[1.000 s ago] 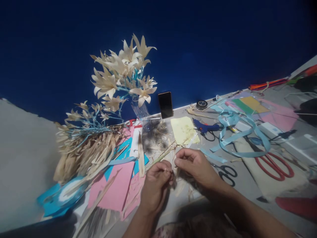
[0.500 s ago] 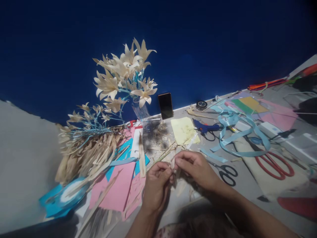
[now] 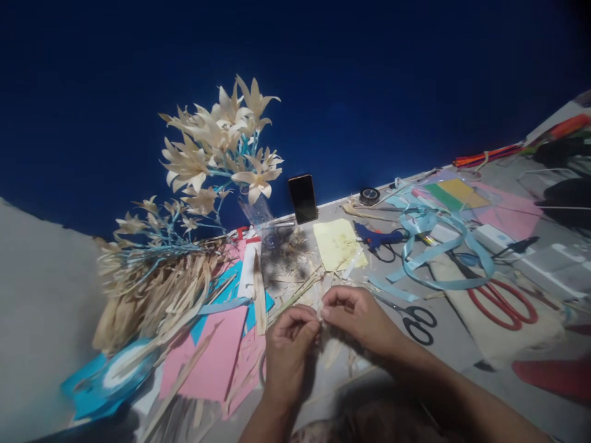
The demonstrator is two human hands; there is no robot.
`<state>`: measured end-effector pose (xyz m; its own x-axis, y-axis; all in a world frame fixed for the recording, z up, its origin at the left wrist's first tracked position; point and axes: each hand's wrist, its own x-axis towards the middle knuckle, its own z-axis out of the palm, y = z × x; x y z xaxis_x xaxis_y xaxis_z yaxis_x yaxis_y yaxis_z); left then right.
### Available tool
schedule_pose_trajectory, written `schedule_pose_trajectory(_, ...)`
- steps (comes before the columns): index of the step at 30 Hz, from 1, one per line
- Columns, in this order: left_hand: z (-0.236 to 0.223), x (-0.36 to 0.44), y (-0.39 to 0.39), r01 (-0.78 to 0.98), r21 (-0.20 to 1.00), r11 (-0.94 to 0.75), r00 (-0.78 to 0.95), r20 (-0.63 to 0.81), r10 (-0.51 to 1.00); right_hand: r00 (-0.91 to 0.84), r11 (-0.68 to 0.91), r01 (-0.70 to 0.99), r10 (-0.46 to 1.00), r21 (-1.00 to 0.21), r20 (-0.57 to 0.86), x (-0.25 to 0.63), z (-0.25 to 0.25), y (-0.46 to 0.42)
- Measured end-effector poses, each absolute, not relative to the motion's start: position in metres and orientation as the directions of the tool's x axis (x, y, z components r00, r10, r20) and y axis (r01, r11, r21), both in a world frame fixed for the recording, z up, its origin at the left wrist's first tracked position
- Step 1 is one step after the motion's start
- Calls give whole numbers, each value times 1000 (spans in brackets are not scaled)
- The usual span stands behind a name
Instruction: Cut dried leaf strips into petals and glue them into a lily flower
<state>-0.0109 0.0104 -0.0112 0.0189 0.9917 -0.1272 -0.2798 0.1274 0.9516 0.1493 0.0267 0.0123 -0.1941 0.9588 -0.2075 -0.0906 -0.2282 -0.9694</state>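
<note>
My left hand [image 3: 292,347] and my right hand [image 3: 357,317] meet low in the middle of the head view, fingertips nearly touching. Both are closed in a pinch on a small pale piece of dried husk [image 3: 319,296], which pokes up between the fingers; its lower part is hidden. Beneath and beyond them lie loose husk scraps and a greenish stalk [image 3: 295,296]. Right of my right hand rests a pair of black-handled scissors [image 3: 419,325].
Cream husk flowers [image 3: 221,135] stand in a clear vase [image 3: 256,212] at the back. A phone [image 3: 303,198] leans on the blue wall. Pink paper [image 3: 217,354] and dried husks [image 3: 152,298] lie left; a blue glue gun [image 3: 378,235], light-blue ribbon [image 3: 480,258] and red-handled scissors [image 3: 503,304] lie right.
The view has shifted slightly, so the scene sits a little further left. My fingers have moved a little around the husk piece and still pinch it.
</note>
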Motion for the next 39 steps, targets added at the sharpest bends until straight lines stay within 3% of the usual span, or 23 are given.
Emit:
schedule_pose_trajectory(6,-5,-15,5,-113,987,113,86,-103,991,-246,-292,-108,934,-950,-259,163,9,14)
schedule_pose_trajectory(10,-2,-30,-1,-177,965,195,1,-198,980,-92,-282,74,953,-957,-288,195,10,23)
schedule_pose_trajectory(14,-4,-52,-4,-310,925,221,-116,-267,957,48,-47,412,998,-910,-30,230,17,55)
schedule_pose_trajectory(18,-7,-61,-5,-416,878,236,-89,-297,951,-3,75,521,996,-850,87,231,20,94)
schedule_pose_trajectory(23,0,-56,-4,-479,845,238,-80,-312,947,-94,154,535,988,-831,123,197,12,144)
schedule_pose_trajectory(29,-3,-66,-2,-489,830,268,-55,-336,940,-64,101,512,995,-853,80,196,10,172)
schedule_pose_trajectory(35,-11,-69,2,-468,844,262,-72,-332,941,-63,-32,387,996,-922,-61,214,16,115)
schedule_pose_trajectory(39,-11,-60,5,-547,767,335,3,-398,917,-93,-127,333,982,-934,-167,218,11,63)
